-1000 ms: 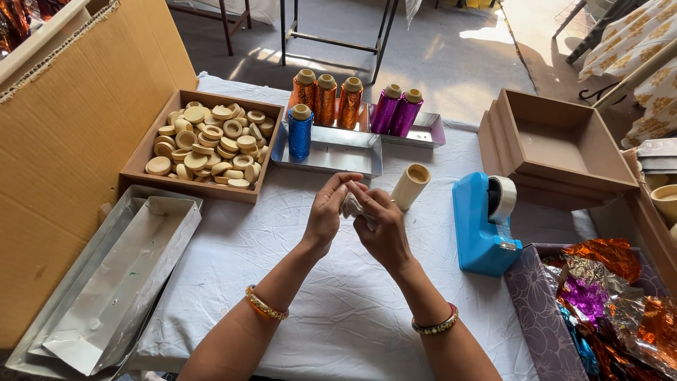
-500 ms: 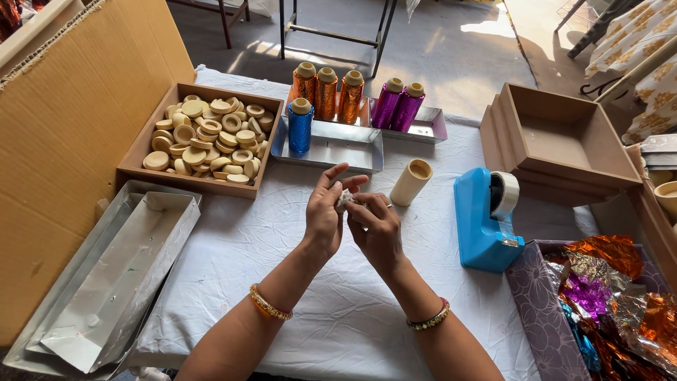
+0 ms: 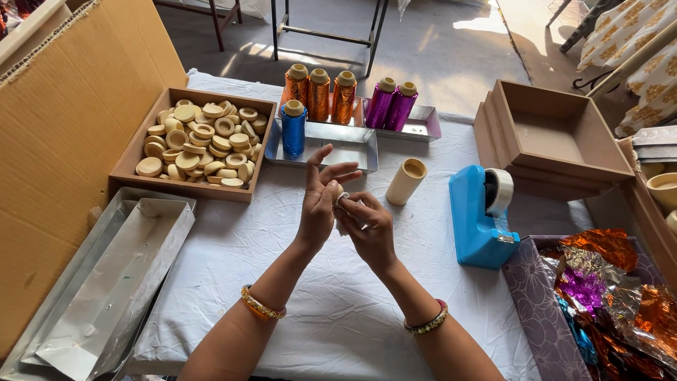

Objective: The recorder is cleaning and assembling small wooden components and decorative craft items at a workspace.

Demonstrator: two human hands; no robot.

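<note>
My left hand and my right hand meet above the white tablecloth. Between their fingertips sits a small pale round piece with a bit of clear or white wrapping; most of it is hidden by my fingers. The left hand's outer fingers are spread upward while its thumb and forefinger pinch the piece. The right hand curls around it from below. A cream cylindrical spool stands just right of my hands.
A wooden tray of several pale round discs sits at left. Metallic thread spools stand in silver trays behind. A blue tape dispenser, wooden boxes, a box of coloured foil, silver trays and a cardboard wall surround.
My hands stayed together on the small piece and shifted slightly; the left hand's fingers have spread upward and the right fingers have turned around the piece.
</note>
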